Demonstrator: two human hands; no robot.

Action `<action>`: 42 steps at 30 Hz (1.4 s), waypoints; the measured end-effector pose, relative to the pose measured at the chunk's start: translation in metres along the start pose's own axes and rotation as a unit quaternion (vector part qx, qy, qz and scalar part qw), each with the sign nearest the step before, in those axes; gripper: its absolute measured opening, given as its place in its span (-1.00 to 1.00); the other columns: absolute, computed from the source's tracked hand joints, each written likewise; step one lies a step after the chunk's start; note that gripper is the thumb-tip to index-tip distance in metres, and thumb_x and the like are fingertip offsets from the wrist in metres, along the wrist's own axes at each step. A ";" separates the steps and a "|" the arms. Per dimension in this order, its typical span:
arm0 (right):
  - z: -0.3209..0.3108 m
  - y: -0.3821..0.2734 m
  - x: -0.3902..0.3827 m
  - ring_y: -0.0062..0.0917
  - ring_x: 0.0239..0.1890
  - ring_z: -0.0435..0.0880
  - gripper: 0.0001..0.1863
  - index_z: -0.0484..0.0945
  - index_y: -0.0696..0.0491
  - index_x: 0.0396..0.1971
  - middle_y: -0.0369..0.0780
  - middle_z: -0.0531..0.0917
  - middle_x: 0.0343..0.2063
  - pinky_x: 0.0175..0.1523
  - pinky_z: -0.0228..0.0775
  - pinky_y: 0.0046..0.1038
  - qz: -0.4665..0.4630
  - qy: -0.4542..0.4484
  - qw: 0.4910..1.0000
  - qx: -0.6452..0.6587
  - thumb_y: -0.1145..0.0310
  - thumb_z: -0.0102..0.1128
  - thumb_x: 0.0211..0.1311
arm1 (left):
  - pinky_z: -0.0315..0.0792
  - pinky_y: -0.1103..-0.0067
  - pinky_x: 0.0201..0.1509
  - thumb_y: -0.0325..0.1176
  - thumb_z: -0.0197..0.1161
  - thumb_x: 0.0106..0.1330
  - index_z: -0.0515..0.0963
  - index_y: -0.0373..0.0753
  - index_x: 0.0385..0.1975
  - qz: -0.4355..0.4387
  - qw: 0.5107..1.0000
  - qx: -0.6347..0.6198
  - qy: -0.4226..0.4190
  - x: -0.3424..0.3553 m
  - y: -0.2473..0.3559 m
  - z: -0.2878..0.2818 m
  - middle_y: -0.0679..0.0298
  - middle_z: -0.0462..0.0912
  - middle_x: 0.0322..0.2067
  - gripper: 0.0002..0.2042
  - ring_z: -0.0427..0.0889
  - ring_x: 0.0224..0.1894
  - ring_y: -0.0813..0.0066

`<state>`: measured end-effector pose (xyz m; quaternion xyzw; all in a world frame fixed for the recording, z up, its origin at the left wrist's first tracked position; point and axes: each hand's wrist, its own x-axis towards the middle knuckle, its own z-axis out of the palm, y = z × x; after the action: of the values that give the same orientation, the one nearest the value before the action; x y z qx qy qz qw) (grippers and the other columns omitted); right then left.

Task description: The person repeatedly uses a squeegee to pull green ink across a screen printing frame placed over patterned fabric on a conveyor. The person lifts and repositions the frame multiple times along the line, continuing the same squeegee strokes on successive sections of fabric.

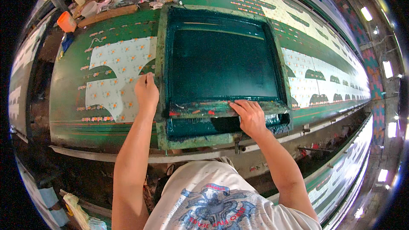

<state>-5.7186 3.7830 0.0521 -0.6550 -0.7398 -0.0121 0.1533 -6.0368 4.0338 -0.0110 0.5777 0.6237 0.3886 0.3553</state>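
Note:
A large screen-printing frame (pixel 160 70) coated in dark teal ink lies on the long green table (pixel 70 98) in front of me. My right hand (pixel 252 117) grips a long squeegee (pixel 200 110), stained with red and orange specks, that lies across the near part of the screen. Wet ink pools on the near side of that squeegee. At the frame's left edge is my left hand (pixel 146 91), its fingers curled against the rim. Beside that hand, a white fabric piece (pixel 111 68) with small orange flower prints lies flat, its right part hidden under the frame.
Cut white fabric pieces (pixel 317 74) lie along the table to the right, with cream ones (pixel 283 10) farther back. An orange cup (pixel 66 21), a wooden board (pixel 108 16), rags and tubs sit at the far left. A metal rail (pixel 98 155) runs along the near edge.

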 end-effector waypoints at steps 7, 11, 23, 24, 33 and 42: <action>0.023 0.081 0.110 -0.24 0.15 0.75 -0.38 0.71 -0.08 0.23 -0.23 0.76 0.09 0.25 0.52 -0.14 -0.014 0.018 1.000 -0.014 0.64 0.29 0.11 | 0.51 0.23 -0.09 -0.31 0.07 0.67 0.73 -0.46 0.02 0.012 0.999 0.042 0.033 0.002 -0.002 0.002 -0.05 0.77 -0.31 -0.65 0.72 -0.26 0.07; 0.036 0.126 0.171 -0.25 0.18 0.74 -0.43 0.72 -0.10 0.23 -0.23 0.77 0.10 0.30 0.49 -0.13 -0.006 0.025 1.000 -0.016 0.62 0.22 0.21 | 0.49 0.20 -0.12 -0.31 0.07 0.67 0.73 -0.46 -0.01 0.008 0.993 0.108 0.045 -0.006 0.012 0.000 -0.07 0.73 -0.36 -0.65 0.70 -0.30 0.03; 0.061 0.179 0.238 -0.22 0.08 0.75 -0.54 0.74 -0.10 0.18 -0.21 0.78 -0.03 0.16 0.55 -0.16 -0.064 0.065 0.995 -0.030 0.53 0.21 0.31 | 0.53 0.06 0.07 -0.28 0.03 0.69 0.70 -0.39 0.03 0.054 0.963 0.239 0.110 -0.013 0.007 0.010 -0.17 0.77 -0.16 -0.66 0.72 -0.03 -0.27; 0.054 0.173 0.231 -0.20 0.08 0.76 -0.52 0.72 -0.11 0.19 -0.21 0.77 -0.03 0.18 0.57 -0.16 -0.058 0.039 0.997 -0.021 0.52 0.24 0.28 | 0.53 0.06 0.09 -0.28 0.03 0.69 0.70 -0.38 0.03 0.046 0.964 0.240 0.105 -0.013 0.010 0.011 -0.17 0.78 -0.13 -0.66 0.72 -0.01 -0.27; 0.020 0.203 0.294 -0.09 -0.01 0.81 -0.60 0.76 -0.11 0.14 -0.16 0.81 -0.08 0.10 0.66 -0.03 -0.010 -0.013 0.999 0.031 0.50 0.33 0.34 | 0.55 0.09 0.17 -0.28 0.03 0.68 0.72 -0.36 0.02 0.049 0.949 0.291 0.113 -0.012 0.027 0.016 -0.11 0.79 -0.05 -0.66 0.73 0.06 -0.21; 0.033 0.214 0.302 -0.14 0.05 0.78 -0.71 0.75 -0.09 0.06 -0.19 0.75 -0.09 0.11 0.66 -0.05 -0.023 -0.046 0.999 -0.018 0.39 0.35 0.36 | 0.55 0.12 0.19 -0.26 0.01 0.70 0.72 -0.34 0.05 0.040 0.950 0.293 0.098 -0.011 0.024 0.013 -0.07 0.78 0.02 -0.65 0.73 0.08 -0.17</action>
<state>-5.5465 4.1122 0.0549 -0.6404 -0.7605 0.0016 0.1071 -6.0137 4.0247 0.0049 0.6397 0.7186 0.2570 0.0914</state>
